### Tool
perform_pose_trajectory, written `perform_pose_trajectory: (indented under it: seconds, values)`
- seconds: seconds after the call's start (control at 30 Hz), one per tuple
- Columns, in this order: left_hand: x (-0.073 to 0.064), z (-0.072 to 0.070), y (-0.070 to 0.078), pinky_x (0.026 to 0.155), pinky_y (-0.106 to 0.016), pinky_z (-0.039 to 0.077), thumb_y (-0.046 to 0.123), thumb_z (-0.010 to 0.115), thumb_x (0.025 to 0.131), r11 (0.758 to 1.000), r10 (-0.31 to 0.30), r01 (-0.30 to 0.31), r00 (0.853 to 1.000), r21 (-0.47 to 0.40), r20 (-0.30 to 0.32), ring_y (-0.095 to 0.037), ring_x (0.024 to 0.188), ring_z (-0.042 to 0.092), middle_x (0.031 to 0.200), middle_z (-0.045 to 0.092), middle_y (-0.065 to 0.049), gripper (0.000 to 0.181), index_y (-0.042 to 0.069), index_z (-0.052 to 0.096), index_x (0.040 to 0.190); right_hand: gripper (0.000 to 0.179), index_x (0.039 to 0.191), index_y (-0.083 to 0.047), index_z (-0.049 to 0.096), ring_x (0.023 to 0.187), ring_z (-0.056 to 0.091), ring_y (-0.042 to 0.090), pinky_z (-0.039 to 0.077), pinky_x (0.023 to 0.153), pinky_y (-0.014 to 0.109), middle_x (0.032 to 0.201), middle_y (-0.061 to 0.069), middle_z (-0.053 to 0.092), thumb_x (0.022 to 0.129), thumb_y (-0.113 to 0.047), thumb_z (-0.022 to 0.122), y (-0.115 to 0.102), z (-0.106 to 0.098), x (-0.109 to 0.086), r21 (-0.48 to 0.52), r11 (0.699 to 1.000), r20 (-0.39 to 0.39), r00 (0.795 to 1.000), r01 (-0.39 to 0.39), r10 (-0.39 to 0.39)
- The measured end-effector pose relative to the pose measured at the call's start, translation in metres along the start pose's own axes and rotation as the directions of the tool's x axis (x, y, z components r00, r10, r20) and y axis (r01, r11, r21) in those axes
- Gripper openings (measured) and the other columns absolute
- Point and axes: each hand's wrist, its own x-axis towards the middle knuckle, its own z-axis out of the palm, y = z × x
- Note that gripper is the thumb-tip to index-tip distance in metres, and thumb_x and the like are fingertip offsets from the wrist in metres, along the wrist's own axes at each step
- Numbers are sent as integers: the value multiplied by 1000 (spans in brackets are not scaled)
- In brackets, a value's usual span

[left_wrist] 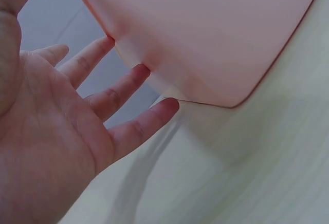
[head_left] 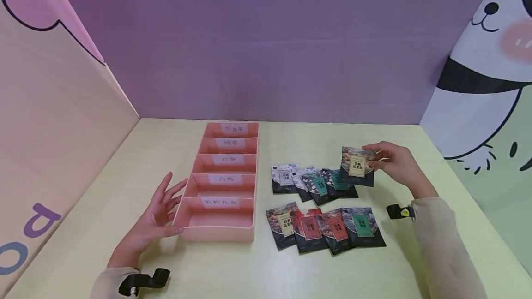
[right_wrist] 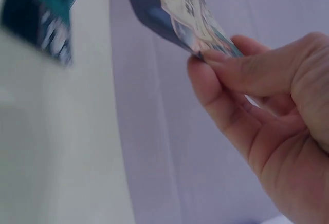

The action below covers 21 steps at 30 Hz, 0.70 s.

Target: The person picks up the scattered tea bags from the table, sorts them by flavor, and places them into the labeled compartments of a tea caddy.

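Note:
Between thumb and fingers, my right hand pinches the edge of a tea packet with a cream label. The packet is raised and overlaps a green-labelled packet at the right end of the upper row; its pinched corner shows in the right wrist view. My left hand has its fingers spread at the near left side of a pink divided box, thumb by the front corner. In the left wrist view, fingertips lie right at the box wall.
White paper labels with Chinese writing mark the box's several compartments. Right of the box lie two rows of overlapping tea packets: white and green labels above; cream, red and green below. A purple wall stands behind.

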Motion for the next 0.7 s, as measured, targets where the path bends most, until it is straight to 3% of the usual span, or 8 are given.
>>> perform_pose_trajectory:
  seconds: [0.17, 0.37, 0.7]
  values:
    - [0, 2, 1, 102, -22, 40, -17, 67, 79, 1000, -18, 18, 1000, 3, -6, -12, 137, 40, 160, 29, 6, 116, 18, -8, 160, 39, 127, 2, 64, 86, 67, 33, 56, 71, 38, 113, 21, 64, 89, 11, 65, -29, 6, 24, -30, 999, -7, 999, 36, -37]
    - [2, 6, -2, 100, -28, 44, -17, 65, 81, 999, -14, 15, 1000, -30, 22, -11, 137, 37, 161, 26, 6, 113, 20, -6, 160, 40, 129, 0, 64, 92, 64, 33, 55, 77, 47, 116, 21, 63, 91, 12, 62, -64, 19, 54, 13, 998, -4, 998, 60, -60]
    - [0, 6, 1, 100, -25, 43, -19, 64, 80, 1000, 1, -1, 1000, -15, 9, -10, 138, 36, 160, 27, 6, 115, 22, -8, 160, 37, 126, -2, 65, 92, 66, 32, 54, 73, 43, 123, 18, 63, 91, 10, 63, -104, 65, 116, 136, 977, -134, 980, 163, -145]
